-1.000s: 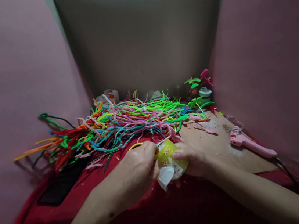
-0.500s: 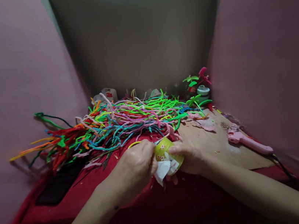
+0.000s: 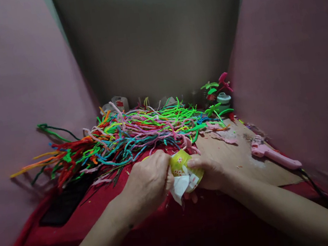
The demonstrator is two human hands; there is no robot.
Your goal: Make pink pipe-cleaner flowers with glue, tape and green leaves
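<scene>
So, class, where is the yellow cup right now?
In the head view, low centre: the yellow cup is held between the left hand and the right hand over the red cloth, just below the pipe cleaners.

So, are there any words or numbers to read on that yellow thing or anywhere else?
No text can be read here.
Yellow cup in the right hand: small flower prints only, no words show.
White paper on it: any print is too blurred to read.
Red-labelled small container at the back: too small and blurred to read.
</scene>
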